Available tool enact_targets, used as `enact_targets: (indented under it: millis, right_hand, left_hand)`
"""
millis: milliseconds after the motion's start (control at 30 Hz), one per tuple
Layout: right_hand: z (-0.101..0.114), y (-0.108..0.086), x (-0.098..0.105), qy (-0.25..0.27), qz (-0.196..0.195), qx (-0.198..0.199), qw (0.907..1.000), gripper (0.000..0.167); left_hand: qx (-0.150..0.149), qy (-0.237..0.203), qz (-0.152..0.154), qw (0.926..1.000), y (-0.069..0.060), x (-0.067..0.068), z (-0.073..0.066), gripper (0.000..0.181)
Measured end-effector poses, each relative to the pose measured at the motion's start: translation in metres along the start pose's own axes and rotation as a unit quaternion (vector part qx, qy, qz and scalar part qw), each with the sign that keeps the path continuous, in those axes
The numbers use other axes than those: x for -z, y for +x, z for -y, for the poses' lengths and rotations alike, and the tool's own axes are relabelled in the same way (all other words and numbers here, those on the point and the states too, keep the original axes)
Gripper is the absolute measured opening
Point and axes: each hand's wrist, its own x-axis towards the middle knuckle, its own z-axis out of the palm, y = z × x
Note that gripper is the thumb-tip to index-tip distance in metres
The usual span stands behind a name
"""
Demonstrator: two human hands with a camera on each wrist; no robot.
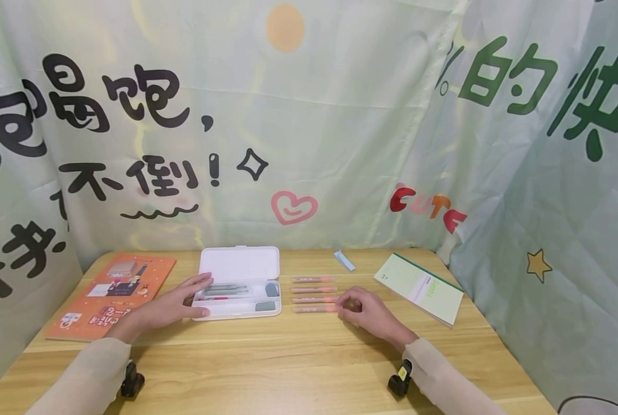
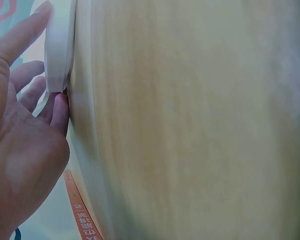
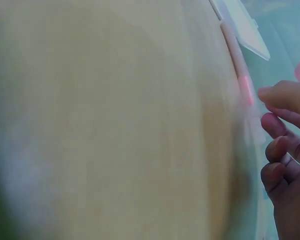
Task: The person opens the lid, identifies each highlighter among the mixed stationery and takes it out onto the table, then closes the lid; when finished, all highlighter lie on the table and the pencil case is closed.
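Observation:
An open white pencil case holds several slim pens and two grey-green blocks. My left hand grips its left end; in the left wrist view the thumb lies on the front wall and the other fingers curl at the side. Right of the case lie several pinkish-brown pens in parallel rows, pink ends to the right. Beside those ends is my right hand, fingers loosely bent, nothing visible in its grasp. In the right wrist view the thumb tip is close to the nearest pen.
An orange book lies at the left, partly behind the left forearm. A pale green notepad lies at the right. Near the back edge is a small light-blue strip. Printed cloth hangs behind the wooden table.

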Motion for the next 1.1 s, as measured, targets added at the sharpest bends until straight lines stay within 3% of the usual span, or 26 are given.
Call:
enact_targets:
  millis: [200,500,833,1100]
  right_hand:
    - [0.010,0.010,0.005,0.019,-0.011,0.021,0.9995,0.017]
    - [0.046,0.045,-0.003,0.046,-0.017,0.044,0.9978,0.017]
    - [0.093,0.091,-0.048,0.066,0.016,0.048,0.9965,0.021]
    - [0.111,0.121,-0.093,0.074,0.059,0.055,0.9940,0.019]
  left_hand:
    - [-0.001,0.000,-0.001,1.0000,0.000,0.000,0.000,0.087]
    - [0.001,-0.003,0.002,1.0000,0.000,0.001,0.001,0.087]
    - [0.003,0.002,0.002,1.0000,0.001,-0.001,0.000,0.088]
    - [0.008,-0.006,0.003,0.9999,0.000,0.000,0.001,0.088]
